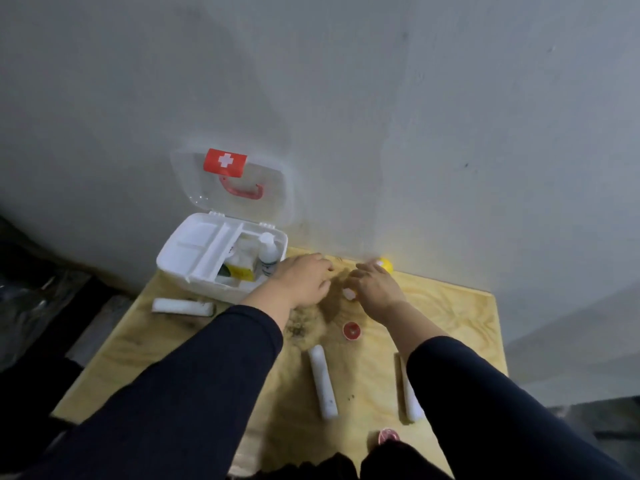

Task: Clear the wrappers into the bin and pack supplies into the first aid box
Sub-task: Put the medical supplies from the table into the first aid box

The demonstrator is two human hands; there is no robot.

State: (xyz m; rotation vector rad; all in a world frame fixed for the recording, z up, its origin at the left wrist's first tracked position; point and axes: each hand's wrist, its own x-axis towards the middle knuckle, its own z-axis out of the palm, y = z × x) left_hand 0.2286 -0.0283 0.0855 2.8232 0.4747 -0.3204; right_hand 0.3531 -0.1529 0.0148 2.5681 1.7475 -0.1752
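Note:
The white first aid box (pixel 180 263) stands open at the table's far left, its clear lid with a red cross label (pixel 225 162) leaning on the wall. Inside are a white bottle (pixel 268 252) and a yellow packet (pixel 242 271). My left hand (pixel 301 278) hovers palm down just right of the box, fingers curled, nothing visible in it. My right hand (pixel 372 285) is close beside it, fingers closed around a small white item (pixel 348 293). A yellow object (pixel 386 264) lies by the wall behind my right hand.
Three white rolls lie on the wooden table (pixel 460 317): one left of the box's front (pixel 181 306), one in the middle (pixel 323 386), one partly under my right sleeve (pixel 410 400). A red round piece (pixel 352 330) and a pink one (pixel 388 436) lie nearer me. No bin is in view.

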